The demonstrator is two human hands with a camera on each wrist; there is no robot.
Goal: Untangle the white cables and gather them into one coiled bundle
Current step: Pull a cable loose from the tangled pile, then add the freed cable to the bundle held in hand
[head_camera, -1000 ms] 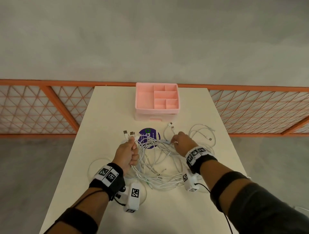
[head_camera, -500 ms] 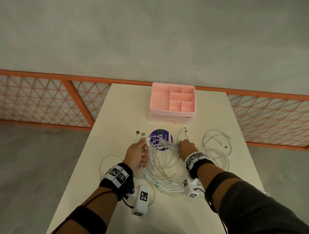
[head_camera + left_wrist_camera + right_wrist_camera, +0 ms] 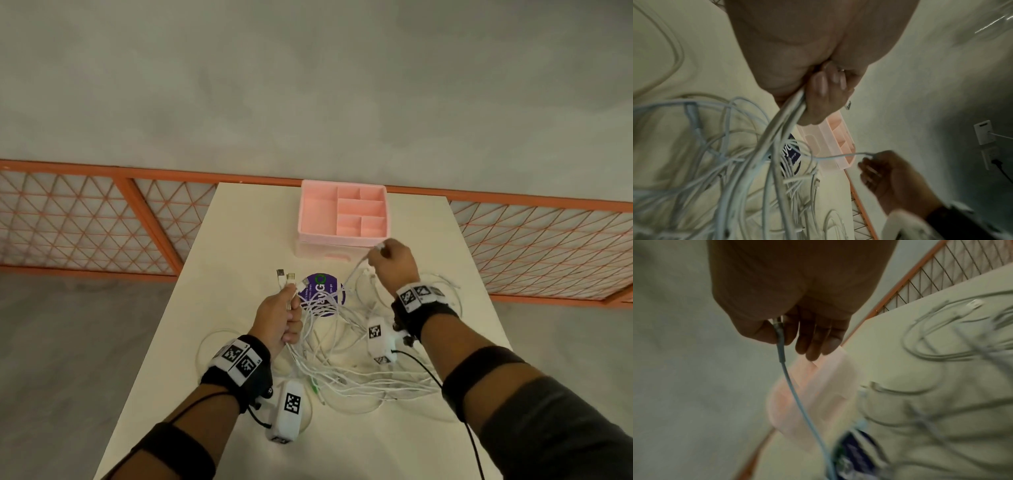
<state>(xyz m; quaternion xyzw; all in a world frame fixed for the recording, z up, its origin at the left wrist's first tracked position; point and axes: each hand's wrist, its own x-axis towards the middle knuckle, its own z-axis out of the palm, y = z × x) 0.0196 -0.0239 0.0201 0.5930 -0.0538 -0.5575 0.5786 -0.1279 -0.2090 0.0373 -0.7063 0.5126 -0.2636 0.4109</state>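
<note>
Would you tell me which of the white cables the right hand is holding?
The single cable pinched at its connector end by the right hand, stretched taut toward the pink organizer; the others stay bunched in the left hand.

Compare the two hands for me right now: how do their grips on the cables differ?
The left hand fists around several cables with plug ends sticking out above it; the right hand pinches a single cable near its plug end. The left hand sits nearer the person beside the tangle, while the right hand is raised in front of the pink organizer, its cable stretched out. Both hold white cables.
</note>
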